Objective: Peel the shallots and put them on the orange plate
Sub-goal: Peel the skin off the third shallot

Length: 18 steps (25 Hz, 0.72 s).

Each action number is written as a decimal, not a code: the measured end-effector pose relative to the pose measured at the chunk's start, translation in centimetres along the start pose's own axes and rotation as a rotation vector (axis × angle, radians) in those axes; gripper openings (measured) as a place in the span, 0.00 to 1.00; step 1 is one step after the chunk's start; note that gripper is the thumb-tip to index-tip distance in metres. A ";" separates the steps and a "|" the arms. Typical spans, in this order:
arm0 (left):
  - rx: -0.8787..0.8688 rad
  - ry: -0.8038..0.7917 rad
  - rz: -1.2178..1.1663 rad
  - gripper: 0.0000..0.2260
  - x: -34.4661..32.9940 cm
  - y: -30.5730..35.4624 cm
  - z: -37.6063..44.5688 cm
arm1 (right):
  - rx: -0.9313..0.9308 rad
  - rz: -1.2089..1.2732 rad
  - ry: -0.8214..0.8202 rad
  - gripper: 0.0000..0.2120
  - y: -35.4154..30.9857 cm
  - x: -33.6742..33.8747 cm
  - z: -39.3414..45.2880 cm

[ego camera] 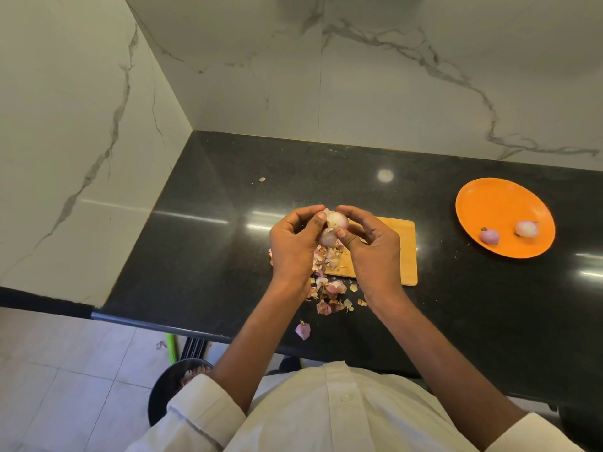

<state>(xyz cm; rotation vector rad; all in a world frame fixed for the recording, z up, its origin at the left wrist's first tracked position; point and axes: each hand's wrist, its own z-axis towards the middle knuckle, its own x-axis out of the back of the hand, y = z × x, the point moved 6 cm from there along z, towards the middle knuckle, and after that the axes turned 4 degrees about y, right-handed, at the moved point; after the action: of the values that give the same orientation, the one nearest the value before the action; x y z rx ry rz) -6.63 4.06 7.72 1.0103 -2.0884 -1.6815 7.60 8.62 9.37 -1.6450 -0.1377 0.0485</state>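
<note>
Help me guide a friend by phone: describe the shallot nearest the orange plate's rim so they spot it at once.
On the black countertop, look right of the wooden cutting board to the orange plate. Two peeled shallots lie near its front edge; yours is the left shallot. It is pinker than the paler right shallot and has a dark stub on top.

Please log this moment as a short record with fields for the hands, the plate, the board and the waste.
left hand: grips the shallot from the left
right hand: pinches the same shallot
orange plate: two peeled shallots
cutting board: under the hands, on the black counter
skins: scattered on the board's near edge and the counter
</note>
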 end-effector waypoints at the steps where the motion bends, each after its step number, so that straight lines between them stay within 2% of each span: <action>1: 0.005 0.008 -0.001 0.06 0.0 -0.2 0.1 | -0.003 -0.015 -0.004 0.19 0.0 0.0 0.1; 5: -0.020 0.013 0.018 0.06 0.2 -0.4 0.4 | -0.067 0.058 -0.030 0.15 0.0 0.1 0.6; 7: -0.022 -0.088 -0.018 0.10 -0.4 -0.1 0.4 | -0.110 0.118 -0.007 0.13 0.0 0.4 0.9; 10: -0.106 -0.234 0.145 0.18 -1.1 0.1 0.3 | -0.251 0.309 -0.011 0.11 0.7 0.6 1.3; 15: -0.181 -0.097 0.227 0.04 -0.3 0.2 1.3 | -0.370 0.387 -0.083 0.10 1.6 -0.1 1.8; 18: -0.102 -0.019 0.172 0.03 -0.3 -0.1 1.6 | -0.427 0.490 -0.102 0.11 2.0 -0.7 2.1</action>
<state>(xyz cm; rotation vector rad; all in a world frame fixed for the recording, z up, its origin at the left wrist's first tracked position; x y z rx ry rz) -7.34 5.44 7.22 0.7636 -2.0152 -1.6973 6.80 10.44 7.21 -2.0702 0.1944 0.5063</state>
